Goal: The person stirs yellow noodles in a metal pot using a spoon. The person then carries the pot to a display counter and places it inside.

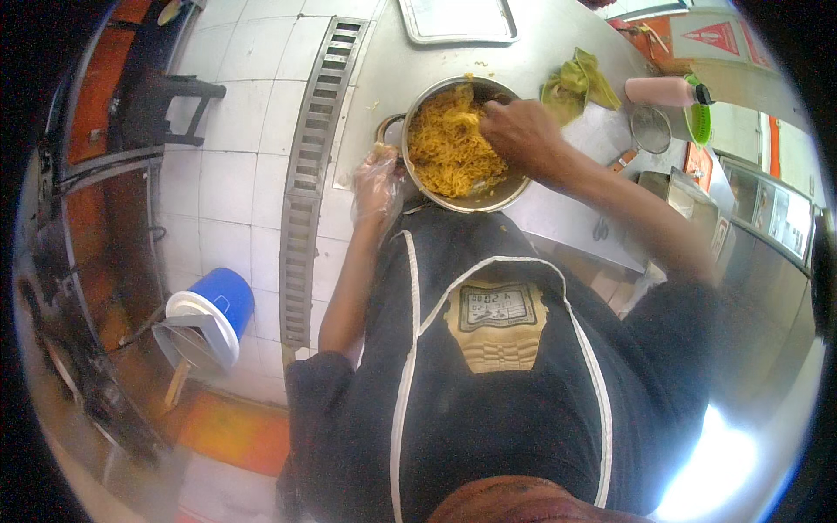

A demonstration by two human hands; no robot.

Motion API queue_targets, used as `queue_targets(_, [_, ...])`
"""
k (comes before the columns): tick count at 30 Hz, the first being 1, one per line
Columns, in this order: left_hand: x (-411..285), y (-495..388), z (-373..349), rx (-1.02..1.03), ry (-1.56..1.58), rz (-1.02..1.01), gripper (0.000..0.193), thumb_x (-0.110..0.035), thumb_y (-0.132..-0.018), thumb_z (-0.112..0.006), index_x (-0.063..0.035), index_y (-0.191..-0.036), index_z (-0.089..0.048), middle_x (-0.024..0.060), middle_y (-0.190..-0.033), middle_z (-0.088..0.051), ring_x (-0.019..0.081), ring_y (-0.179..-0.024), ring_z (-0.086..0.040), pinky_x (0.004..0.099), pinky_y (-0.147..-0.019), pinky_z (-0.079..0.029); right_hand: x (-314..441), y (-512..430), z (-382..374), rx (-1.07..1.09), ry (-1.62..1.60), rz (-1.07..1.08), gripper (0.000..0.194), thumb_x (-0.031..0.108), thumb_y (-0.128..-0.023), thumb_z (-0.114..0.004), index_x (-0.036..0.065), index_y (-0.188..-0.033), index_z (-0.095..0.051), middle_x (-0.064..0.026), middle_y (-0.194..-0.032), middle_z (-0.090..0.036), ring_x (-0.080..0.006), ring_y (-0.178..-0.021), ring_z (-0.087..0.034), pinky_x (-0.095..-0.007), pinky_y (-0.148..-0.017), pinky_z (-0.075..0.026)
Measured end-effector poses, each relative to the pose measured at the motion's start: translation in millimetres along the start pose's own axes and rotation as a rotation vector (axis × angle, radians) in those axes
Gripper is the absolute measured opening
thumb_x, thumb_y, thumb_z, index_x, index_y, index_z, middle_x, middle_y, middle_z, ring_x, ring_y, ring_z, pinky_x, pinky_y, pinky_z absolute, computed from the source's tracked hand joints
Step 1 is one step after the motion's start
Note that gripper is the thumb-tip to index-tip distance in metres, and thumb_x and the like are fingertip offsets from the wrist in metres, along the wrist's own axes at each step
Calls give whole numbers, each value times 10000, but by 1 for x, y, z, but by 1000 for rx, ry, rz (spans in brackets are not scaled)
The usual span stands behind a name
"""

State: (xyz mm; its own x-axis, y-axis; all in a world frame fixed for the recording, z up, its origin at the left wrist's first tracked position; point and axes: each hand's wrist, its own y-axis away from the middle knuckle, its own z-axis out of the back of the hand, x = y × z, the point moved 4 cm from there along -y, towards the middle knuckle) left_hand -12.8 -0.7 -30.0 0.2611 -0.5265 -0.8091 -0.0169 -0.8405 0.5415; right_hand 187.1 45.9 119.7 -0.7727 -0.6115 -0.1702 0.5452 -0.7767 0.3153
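Observation:
A round steel pot (523, 191) stands at the near edge of a metal worktop, filled with yellow-orange noodles (451, 140). My left hand (379, 180), in a clear plastic glove, is at the pot's left side by its looped handle; the fingers are partly hidden, and whether they grip the handle is unclear. My right hand (520, 134) reaches over the pot's right rim, its fingers bent down at the noodles. The fingertips are hidden, so I cannot tell if they hold anything.
A metal tray (458, 23) lies beyond the pot. To the right are a green cloth (575, 88), a pink bottle (660, 92), a wire strainer (650, 129) and a green basket (700, 121). A floor drain grate (304, 242) and a blue bucket (229, 297) are at left.

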Motion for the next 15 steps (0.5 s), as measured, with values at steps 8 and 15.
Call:
queue_targets(8, [15, -10, 6, 43, 42, -24, 167, -142, -937, -605, 4, -1007, -645, 38, -834, -651, 95, -696, -579, 247, -622, -468, 10, -19, -138, 227, -400, 111, 106, 119, -723, -610, 97, -798, -682, -142, -726, -663, -328, -697, -666, -440, -612, -532])
queue_targets(15, [-14, 10, 1, 8, -315, -86, 147, -103, -929, -592, 19, -990, -650, 48, -839, -658, 97, -754, -589, 249, -672, -470, -8, 20, -133, 98, -951, -132, 207, 141, -722, -685, 68, -913, -721, -160, -826, -691, -335, -782, -670, -408, -743, -525])
